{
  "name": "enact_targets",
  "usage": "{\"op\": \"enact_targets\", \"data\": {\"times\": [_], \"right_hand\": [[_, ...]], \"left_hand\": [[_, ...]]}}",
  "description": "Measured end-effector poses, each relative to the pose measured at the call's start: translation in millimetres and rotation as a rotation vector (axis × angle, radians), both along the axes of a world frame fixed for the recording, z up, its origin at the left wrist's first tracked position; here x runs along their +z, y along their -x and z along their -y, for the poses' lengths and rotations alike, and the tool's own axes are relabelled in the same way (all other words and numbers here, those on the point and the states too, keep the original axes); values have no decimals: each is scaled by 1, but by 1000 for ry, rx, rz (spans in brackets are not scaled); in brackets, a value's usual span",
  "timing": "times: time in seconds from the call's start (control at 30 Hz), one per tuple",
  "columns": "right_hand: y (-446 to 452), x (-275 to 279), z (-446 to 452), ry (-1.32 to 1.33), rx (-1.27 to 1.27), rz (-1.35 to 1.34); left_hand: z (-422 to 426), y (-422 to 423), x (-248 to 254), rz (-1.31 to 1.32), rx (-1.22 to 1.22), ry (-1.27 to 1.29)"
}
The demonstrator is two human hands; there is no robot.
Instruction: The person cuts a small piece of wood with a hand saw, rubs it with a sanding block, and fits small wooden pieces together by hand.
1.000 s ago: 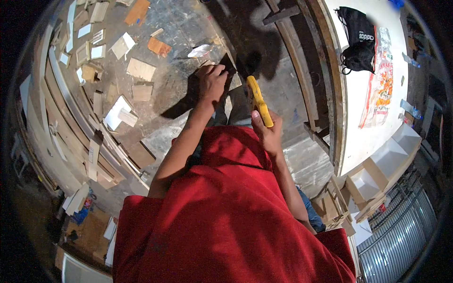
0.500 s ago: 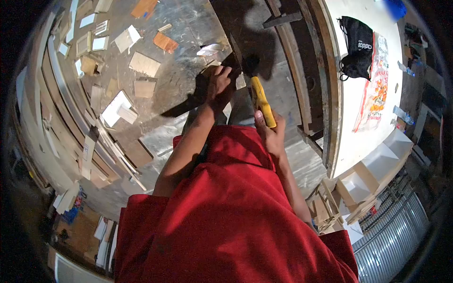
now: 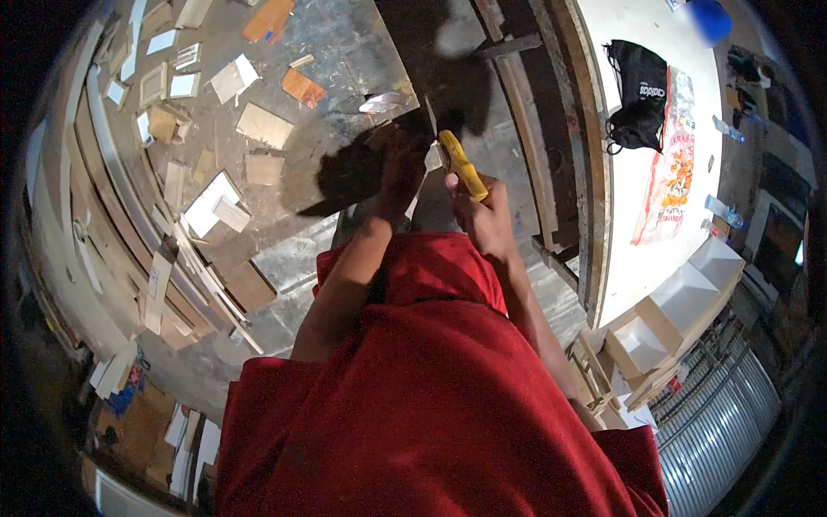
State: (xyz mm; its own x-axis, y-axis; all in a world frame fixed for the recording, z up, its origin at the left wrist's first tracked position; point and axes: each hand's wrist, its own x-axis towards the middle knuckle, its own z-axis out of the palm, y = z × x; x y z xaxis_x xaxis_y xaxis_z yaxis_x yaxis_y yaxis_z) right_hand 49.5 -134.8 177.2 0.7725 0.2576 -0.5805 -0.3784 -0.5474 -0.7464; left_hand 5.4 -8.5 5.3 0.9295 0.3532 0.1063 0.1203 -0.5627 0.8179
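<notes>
My right hand is closed around the yellow handle of a handsaw. Its thin blade runs forward past the table edge, mostly lost in shadow. My left hand lies in deep shadow at the edge of the worktable, left of the saw, with its fingers hard to make out. It appears to press down on a piece of wood, whose pale end shows between that hand and the saw handle. The rest of the piece is hidden by the hand and the dark.
Wood offcuts lie scattered over the dark worktable. Long strips line the left side. To the right stands a white-topped table with a black drawstring bag and a printed plastic sack. White box compartments stand nearer.
My right hand and the saw have moved forward and slightly left, bringing the handle closer to the wood. Shadow now covers my left hand, which stays at about the same spot.
</notes>
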Motion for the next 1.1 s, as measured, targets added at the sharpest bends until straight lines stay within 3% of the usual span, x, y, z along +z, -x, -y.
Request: {"op": "enact_targets", "data": {"times": [0.07,0.2,0.3,0.57,0.9,0.97,1.1], "right_hand": [[-11,16,3,-38,-22,-34],[-31,39,12,-237,-142,-266],[-24,44,12,-179,-128,-238],[-7,29,10,-109,-76,-189],[-5,37,-4,-83,-134,-152],[-6,41,-7,-98,-160,-153],[-10,40,-6,-51,-133,-165]], "left_hand": [[0,-3,-3,-33,-10,-165],[-6,-1,9,-36,-45,-219],[-4,1,3,-12,-16,-31],[-5,3,10,-18,-19,-312],[-9,3,-11,15,-38,-276],[-4,8,-22,47,-13,-133],[-5,7,-16,-27,-70,-188]]}}
